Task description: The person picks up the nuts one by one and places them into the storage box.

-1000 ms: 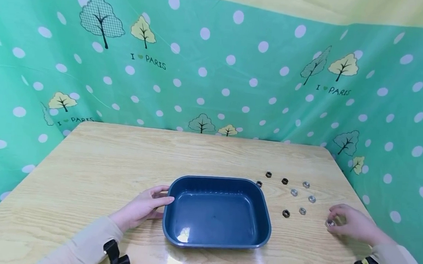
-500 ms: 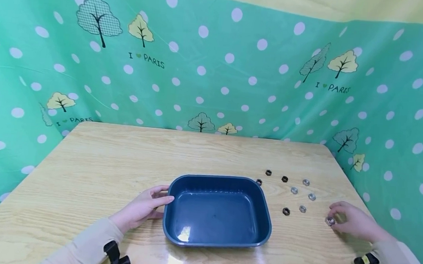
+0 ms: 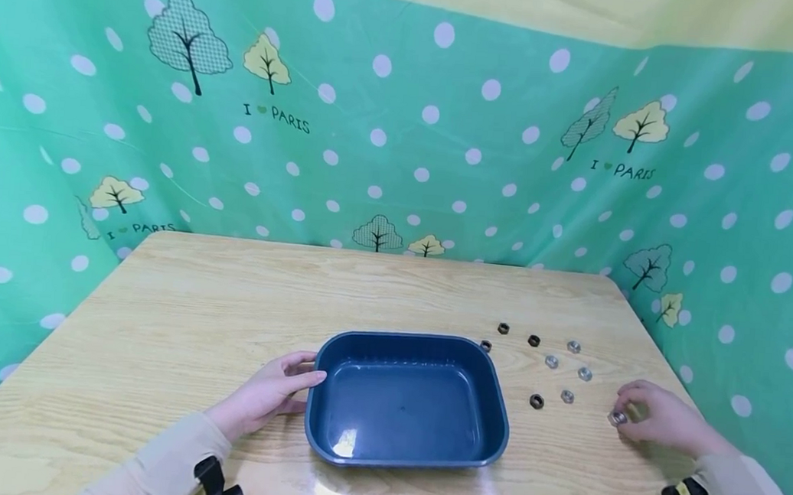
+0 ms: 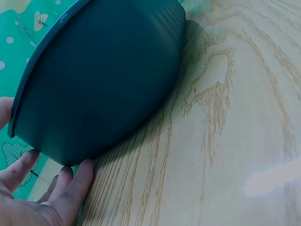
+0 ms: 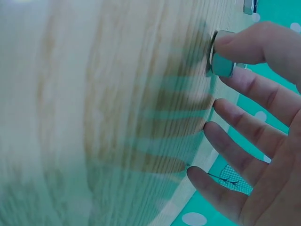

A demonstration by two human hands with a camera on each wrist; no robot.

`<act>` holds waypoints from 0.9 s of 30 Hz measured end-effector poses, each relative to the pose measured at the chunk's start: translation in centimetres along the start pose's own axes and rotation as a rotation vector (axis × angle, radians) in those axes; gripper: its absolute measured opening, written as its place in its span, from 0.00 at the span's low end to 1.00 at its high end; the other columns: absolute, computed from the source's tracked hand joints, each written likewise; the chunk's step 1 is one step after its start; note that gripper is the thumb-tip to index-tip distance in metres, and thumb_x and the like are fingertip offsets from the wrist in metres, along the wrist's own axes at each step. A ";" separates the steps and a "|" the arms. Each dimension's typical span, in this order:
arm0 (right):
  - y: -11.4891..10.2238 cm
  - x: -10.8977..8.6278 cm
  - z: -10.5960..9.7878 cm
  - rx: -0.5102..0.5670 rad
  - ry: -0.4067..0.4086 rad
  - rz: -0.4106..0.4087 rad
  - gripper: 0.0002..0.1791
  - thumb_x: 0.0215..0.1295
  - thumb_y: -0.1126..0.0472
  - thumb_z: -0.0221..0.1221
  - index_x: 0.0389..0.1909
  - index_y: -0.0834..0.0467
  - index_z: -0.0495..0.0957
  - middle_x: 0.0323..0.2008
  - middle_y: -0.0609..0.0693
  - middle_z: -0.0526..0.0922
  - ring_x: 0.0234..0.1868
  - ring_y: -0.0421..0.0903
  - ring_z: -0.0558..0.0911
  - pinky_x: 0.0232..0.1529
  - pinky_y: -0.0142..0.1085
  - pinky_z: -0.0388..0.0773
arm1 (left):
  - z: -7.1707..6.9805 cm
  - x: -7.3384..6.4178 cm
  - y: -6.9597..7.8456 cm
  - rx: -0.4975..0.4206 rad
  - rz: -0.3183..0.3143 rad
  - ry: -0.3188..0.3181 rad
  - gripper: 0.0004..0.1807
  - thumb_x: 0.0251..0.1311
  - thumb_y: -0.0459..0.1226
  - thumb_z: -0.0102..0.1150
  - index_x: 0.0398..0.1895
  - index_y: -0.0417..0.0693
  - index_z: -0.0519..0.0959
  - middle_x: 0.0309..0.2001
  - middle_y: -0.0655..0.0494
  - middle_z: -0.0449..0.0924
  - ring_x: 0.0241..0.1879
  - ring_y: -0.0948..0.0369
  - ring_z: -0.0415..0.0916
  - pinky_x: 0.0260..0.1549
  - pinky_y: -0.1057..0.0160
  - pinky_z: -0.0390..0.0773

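My left hand (image 3: 269,388) holds the left end of a dark blue plastic tray (image 3: 395,462), thumb over the rim. In the left wrist view, the other fingers (image 4: 77,186) touch the tray's outer wall low down by the table. Over on the right, my right hand (image 3: 664,416) pinches a silver hex nut (image 3: 617,419) between thumb and index finger, at the tabletop. The right wrist view shows this nut (image 5: 222,65) standing on edge, the remaining fingers spread with their tips at the table. Nothing lies inside the tray.
Several other silver nuts (image 3: 567,397) and several dark nuts (image 3: 536,401) lie scattered between the tray and my right hand. One dark nut (image 3: 485,346) sits right by the tray's back right corner. A green dotted curtain (image 3: 402,163) hangs behind the wooden table (image 3: 263,284).
The silver nut at my right fingertips shows very slightly farther left. My left hand and the tray keep their place; the head view tilts a little.
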State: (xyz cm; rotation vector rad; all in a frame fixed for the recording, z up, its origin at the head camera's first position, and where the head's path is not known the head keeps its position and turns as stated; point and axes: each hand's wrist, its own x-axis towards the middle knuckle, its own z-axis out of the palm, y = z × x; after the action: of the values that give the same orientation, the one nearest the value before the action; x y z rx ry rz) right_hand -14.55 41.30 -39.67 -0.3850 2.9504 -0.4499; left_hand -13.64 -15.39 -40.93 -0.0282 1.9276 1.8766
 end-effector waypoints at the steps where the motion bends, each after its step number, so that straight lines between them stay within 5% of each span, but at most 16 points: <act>1: 0.0 0.0 0.0 0.000 -0.001 0.007 0.13 0.40 0.59 0.72 0.26 0.51 0.78 0.42 0.57 0.78 0.47 0.62 0.76 0.50 0.58 0.74 | 0.0 0.0 0.0 0.008 -0.002 -0.007 0.34 0.63 0.43 0.57 0.66 0.34 0.59 0.65 0.33 0.60 0.55 0.55 0.72 0.51 0.50 0.79; 11: 0.3 0.0 0.2 -0.026 0.029 0.020 0.14 0.39 0.59 0.72 0.27 0.51 0.78 0.40 0.54 0.79 0.43 0.55 0.77 0.44 0.48 0.78 | 0.1 -0.2 0.1 0.008 0.009 -0.026 0.34 0.64 0.42 0.56 0.66 0.33 0.58 0.65 0.32 0.60 0.54 0.56 0.73 0.52 0.48 0.78; 19: 0.2 -0.1 -0.1 -0.035 0.063 0.028 0.14 0.39 0.59 0.73 0.28 0.51 0.79 0.37 0.48 0.78 0.35 0.39 0.74 0.36 0.35 0.76 | 0.0 -0.1 0.0 0.012 0.015 -0.028 0.33 0.64 0.42 0.55 0.66 0.32 0.59 0.64 0.32 0.61 0.52 0.58 0.74 0.51 0.50 0.79; 27: -0.3 -0.1 -0.1 -0.021 0.126 -0.034 0.14 0.38 0.63 0.72 0.27 0.51 0.78 0.38 0.51 0.79 0.33 0.38 0.74 0.33 0.33 0.77 | 0.0 -0.2 0.1 0.013 0.031 -0.040 0.35 0.64 0.42 0.55 0.67 0.29 0.56 0.62 0.31 0.63 0.49 0.60 0.76 0.50 0.53 0.80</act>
State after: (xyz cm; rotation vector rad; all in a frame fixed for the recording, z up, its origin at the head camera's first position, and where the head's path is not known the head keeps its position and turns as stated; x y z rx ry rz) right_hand -14.36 41.10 -39.45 -0.4246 3.0771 -0.4642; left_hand -13.50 -15.48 -40.76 0.0436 1.9236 1.8702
